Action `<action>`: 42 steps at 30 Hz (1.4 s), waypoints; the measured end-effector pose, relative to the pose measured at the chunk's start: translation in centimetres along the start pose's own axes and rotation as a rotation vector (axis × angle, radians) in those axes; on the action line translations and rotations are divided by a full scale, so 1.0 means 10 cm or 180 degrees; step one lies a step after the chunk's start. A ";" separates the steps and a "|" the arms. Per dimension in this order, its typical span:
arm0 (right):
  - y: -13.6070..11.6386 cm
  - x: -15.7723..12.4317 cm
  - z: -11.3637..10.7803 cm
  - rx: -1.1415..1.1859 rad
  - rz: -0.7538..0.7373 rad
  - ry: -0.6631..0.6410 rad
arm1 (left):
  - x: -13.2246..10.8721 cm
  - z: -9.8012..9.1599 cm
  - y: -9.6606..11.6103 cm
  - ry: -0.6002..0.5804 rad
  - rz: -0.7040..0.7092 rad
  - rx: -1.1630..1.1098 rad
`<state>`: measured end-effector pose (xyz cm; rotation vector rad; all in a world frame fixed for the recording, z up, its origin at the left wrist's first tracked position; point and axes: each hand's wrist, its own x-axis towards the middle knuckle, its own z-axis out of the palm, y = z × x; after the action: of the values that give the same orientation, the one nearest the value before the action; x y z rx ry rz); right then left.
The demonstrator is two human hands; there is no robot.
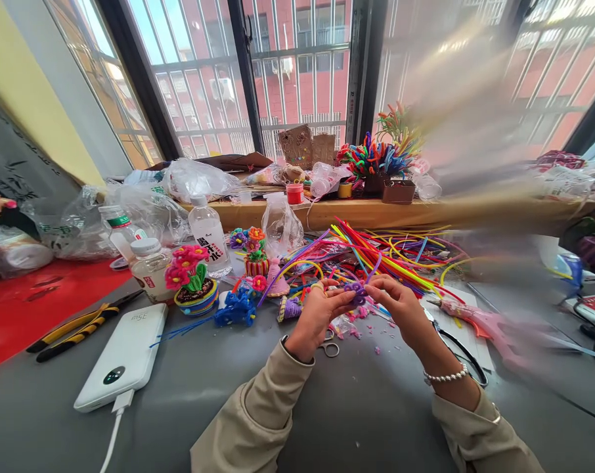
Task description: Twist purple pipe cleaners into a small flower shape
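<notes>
Between both hands is a small purple pipe-cleaner flower, with a loose purple end standing up near the right fingers. My left hand pinches it from the left, fingers closed. From the right, the fingertips of my right hand are pressed together on its edge or on a strand of it; which one I cannot tell. Small scissors lie below the hands on the grey table. Behind spreads a heap of coloured pipe cleaners, with pink scraps scattered underneath.
Left stand a pink-flower pot, bottles, a white power bank and yellow-black pliers. A blue pipe-cleaner figure lies nearer. On the right are a pink glue gun and a cable. A blur covers the upper right.
</notes>
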<state>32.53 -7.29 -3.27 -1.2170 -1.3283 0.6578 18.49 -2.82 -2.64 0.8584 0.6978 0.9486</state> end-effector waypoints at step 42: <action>0.07 -0.06 0.20 -0.1191 -0.0748 0.0896 | -0.05 0.06 -0.06 0.0166 0.1523 0.0999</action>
<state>30.73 -7.05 -4.46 -1.3638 -1.3613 0.0643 19.01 -3.66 -2.81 1.3185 0.7104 1.3109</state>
